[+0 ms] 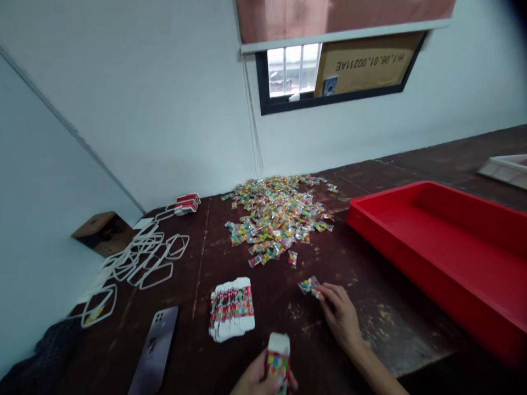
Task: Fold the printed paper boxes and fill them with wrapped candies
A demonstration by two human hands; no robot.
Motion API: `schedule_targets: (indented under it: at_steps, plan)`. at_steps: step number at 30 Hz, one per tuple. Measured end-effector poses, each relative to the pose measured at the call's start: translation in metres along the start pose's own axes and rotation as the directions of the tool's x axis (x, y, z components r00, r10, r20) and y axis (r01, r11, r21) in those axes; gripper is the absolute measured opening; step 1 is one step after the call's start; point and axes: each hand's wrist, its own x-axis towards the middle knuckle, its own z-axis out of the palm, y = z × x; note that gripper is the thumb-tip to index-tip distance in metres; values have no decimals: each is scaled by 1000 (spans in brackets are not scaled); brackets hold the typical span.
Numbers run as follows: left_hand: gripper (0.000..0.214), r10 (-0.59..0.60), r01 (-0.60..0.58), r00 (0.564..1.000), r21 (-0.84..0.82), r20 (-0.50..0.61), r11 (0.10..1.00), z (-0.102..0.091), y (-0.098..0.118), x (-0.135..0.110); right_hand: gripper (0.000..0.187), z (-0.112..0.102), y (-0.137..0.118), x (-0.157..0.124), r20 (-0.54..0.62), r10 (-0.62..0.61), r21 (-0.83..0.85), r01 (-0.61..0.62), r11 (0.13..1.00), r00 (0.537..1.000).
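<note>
My left hand [261,378] is wrapped round a small printed candy box [279,359] at the bottom middle, its white flap end up. To the right, my right hand [340,312] pinches a clear packet of coloured candies [309,285] just over the table. A fanned stack of flattened candy boxes [233,308] lies left of the box I hold. Farther back, against the wall, spreads a large pile of candy packets [280,211], with a single packet [292,258] at its near edge.
On the right stands a big red tray [411,249], with a white tray [506,169] behind it. A phone [154,351] lies at the left. White band-like loops [144,252], a cardboard box [102,230] and a small stack of red-and-white boxes [187,203] are at the back left.
</note>
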Motion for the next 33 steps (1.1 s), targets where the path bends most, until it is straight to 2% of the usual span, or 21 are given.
schedule_targets:
  at_steps: [1,3,5,7,10,14,17,19,21,22,23,25,26,27,28,30,31,33]
  plan:
    - [54,-6,7,1000,-66,16,998,9,-3,6,22,-3,-17,-10,39,102,129,-106,986,994]
    - [54,-11,9,1000,-126,-16,992,24,-4,13,25,-8,-53,-29,180,256,370,-307,877,950]
    - [69,-5,6,1000,-105,3,994,33,-2,16,27,-12,-82,-42,290,288,470,-398,788,913]
    - [78,3,3,998,-91,65,996,38,0,13,25,-17,-99,-46,307,238,421,-356,834,921]
    - [71,7,3,992,-76,129,997,41,0,2,17,-25,-104,-43,306,82,259,-165,952,949]
    - [59,45,-39,996,-80,78,996,46,-5,-14,13,-32,-105,-39,329,-52,183,-9,983,943]
    - [59,85,-82,996,-79,33,993,49,-8,-23,12,-38,-113,-42,212,-104,41,98,994,972]
    - [58,80,-78,996,-57,39,995,50,-10,-28,11,-43,-120,-45,228,-196,-38,210,977,954]
    - [54,59,-58,998,-18,27,998,51,-12,-32,11,-49,-128,-51,361,-274,-14,299,954,891]
    - [50,54,-54,999,-2,4,999,52,-13,-33,14,-51,-131,-56,410,-281,30,295,955,868]
    - [47,52,-52,998,4,-21,999,53,-15,-34,16,-52,-133,-63,416,-254,86,240,967,873]
    - [51,55,-56,996,-8,-70,998,54,-16,-35,18,-49,-135,-80,320,-67,256,-18,967,945]
    - [55,54,-56,995,-18,-88,998,54,-17,-35,18,-46,-134,-88,277,80,383,-186,905,958]
    - [57,47,-50,994,-23,-97,998,54,-17,-35,20,-43,-133,-96,280,223,519,-343,783,934]
    - [55,35,-37,995,-19,-98,999,53,-17,-35,26,-40,-131,-103,340,326,631,-471,616,882]
    - [50,10,-10,995,3,-103,1000,53,-15,-34,38,-37,-128,-111,529,362,714,-633,299,768]
    - [47,-2,3,995,11,-99,1000,53,-14,-33,41,-37,-126,-113,599,337,709,-677,199,727]
    - [43,-16,17,996,11,-87,1000,55,-11,-33,41,-40,-125,-115,662,308,690,-716,104,683]
